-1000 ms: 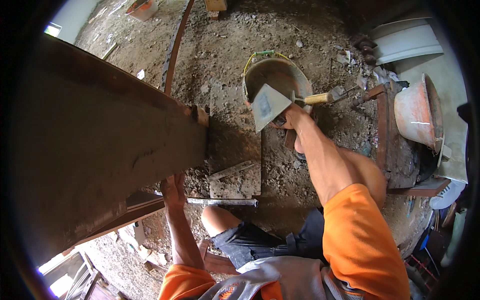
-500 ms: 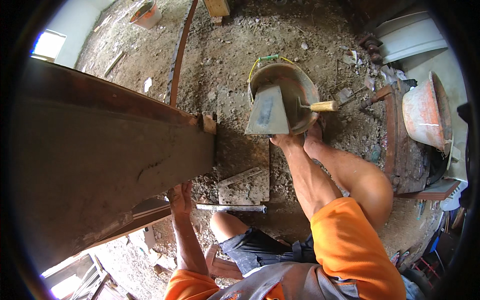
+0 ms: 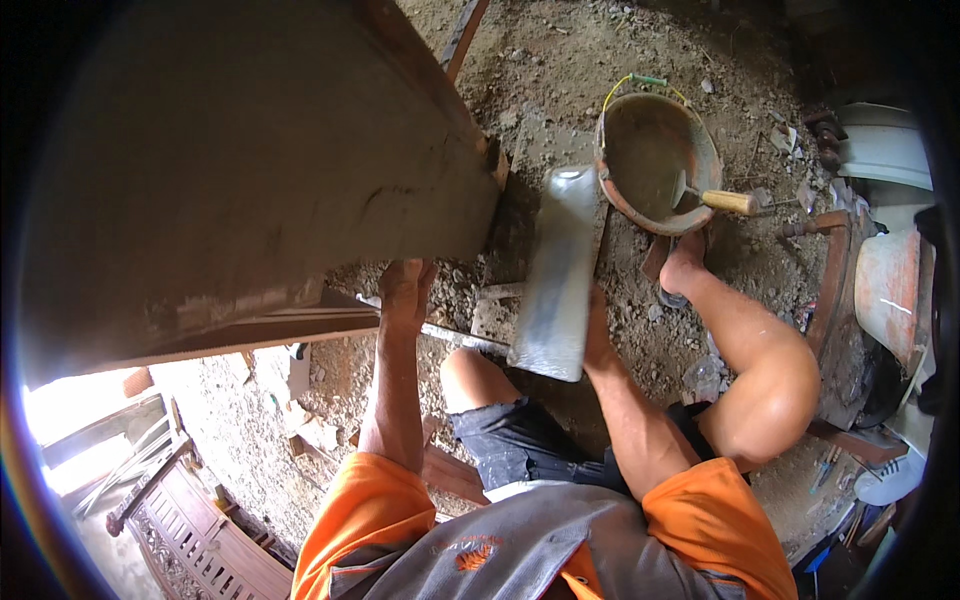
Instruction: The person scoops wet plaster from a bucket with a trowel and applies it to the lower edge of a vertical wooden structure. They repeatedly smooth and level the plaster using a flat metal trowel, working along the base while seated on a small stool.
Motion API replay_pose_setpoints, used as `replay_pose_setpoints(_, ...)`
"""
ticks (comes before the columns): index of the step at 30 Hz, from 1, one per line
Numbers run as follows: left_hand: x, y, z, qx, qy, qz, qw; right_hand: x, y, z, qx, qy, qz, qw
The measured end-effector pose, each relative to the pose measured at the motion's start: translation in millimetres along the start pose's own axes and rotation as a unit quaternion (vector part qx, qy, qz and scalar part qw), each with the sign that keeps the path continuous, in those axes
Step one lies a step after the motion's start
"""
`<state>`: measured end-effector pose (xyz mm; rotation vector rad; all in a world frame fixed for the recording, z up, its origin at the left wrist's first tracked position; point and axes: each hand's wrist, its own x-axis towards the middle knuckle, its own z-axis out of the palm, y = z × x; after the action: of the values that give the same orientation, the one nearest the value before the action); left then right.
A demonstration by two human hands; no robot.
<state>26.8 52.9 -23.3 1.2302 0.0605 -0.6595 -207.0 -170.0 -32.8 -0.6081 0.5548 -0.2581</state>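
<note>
the right hand (image 3: 597,325), near 3 o'clock from the middle of the view, grips the float (image 3: 555,275); most of its fingers are hidden behind it. the float is just beside that hand at 10 o'clock, broad face turned up, its length running from 1 to 7 o'clock, somewhat blurred. the left hand (image 3: 405,285), at 9 o'clock, reaches the lower edge of the big grey slab (image 3: 260,180); its fingertips are partly hidden there, and i cannot tell whether it is closed on the edge or only laid against it. the slab fills the view around 10 o'clock. a pale bar (image 3: 465,338) passes by the left wrist and runs toward 4 o'clock, with a board (image 3: 493,318) just above it on the ground.

the bucket (image 3: 612,192) stands at 2 o'clock, its rim close to the float's upper end; whether they touch i cannot tell. a trowel (image 3: 731,202) leans over the rim at the bucket's 4 o'clock, wooden handle outward. a foot (image 3: 684,268) is just beside the bucket at its 6 o'clock. farther out, a tilted tub (image 3: 888,285) sits at 3 o'clock and carved woodwork (image 3: 205,530) at 8 o'clock.
</note>
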Motion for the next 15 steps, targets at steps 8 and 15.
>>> replay_pose_setpoints(8,-1.1,15.6,12.0,0.057,0.008,-0.04,0.998,10.0,89.7,73.1,-0.062,0.125,0.051,0.989)
replay_pose_setpoints(15,-2.7,25.1,18.4,0.086,-0.005,-0.059,0.995,62.6,137.2,77.6,-0.21,0.192,0.011,0.959)
